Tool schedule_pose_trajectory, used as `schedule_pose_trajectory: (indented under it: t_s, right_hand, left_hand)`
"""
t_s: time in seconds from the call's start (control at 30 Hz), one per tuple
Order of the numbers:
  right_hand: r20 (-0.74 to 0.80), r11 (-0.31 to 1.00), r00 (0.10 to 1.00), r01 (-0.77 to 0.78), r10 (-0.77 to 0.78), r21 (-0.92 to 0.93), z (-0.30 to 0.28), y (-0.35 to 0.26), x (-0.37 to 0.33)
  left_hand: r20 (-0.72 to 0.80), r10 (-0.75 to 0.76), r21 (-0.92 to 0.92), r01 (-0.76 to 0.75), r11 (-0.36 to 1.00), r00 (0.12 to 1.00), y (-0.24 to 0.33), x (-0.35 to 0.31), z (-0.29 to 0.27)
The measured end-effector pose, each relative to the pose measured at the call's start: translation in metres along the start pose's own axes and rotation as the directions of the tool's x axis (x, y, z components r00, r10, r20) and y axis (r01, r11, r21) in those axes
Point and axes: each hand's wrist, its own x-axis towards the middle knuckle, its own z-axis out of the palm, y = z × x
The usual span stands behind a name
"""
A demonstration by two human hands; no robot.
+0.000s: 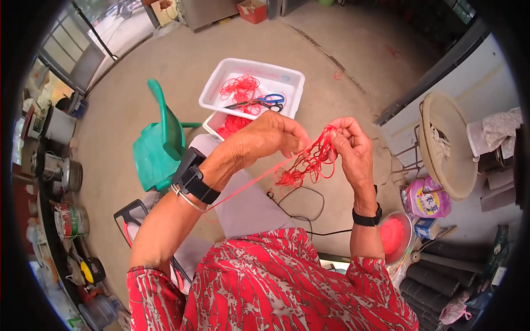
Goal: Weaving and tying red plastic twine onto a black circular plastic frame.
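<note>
My left hand [270, 135] pinches a strand at the left side of a tangled bunch of thin red cord [303, 168]. The top of this bunch is held between the thumb and fingers of my right hand [353, 146], and its loops hang below. One strand stretches down and left toward the bangle on my left wrist. Just beyond my hands is a white plastic tub [207, 96] with more red cord [240, 87] and blue-handled scissors [272, 100] in it. Partly under the tub, a second white container [208, 124] also holds red cord.
A green plastic chair [152, 157] stands to the left, near a cluttered shelf. On the right are a big round tray [450, 143], a purple bag [428, 198], a metal basin [407, 231] with something red inside and dark rolls [436, 281]. A black cable [320, 209] lies on the floor.
</note>
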Motion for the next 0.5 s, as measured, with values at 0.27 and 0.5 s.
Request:
schedule_pose_trajectory:
  t_s: [0.27, 0.5]
  right_hand:
    - [-0.01, 1.0, 1.0, -0.012, 0.012, 0.0, -0.001, 0.002, -0.001]
    - [-0.022, 1.0, 1.0, 0.018, -0.018, 0.003, 0.001, 0.009, -0.002]
  left_hand:
    - [0.103, 0.067, -0.101, -0.057, 0.993, 0.992, -0.012, -0.012, -0.011]
    - [-0.017, 0.2, 0.567, -0.155, 0.809, 0.98, 0.003, -0.022, -0.009]
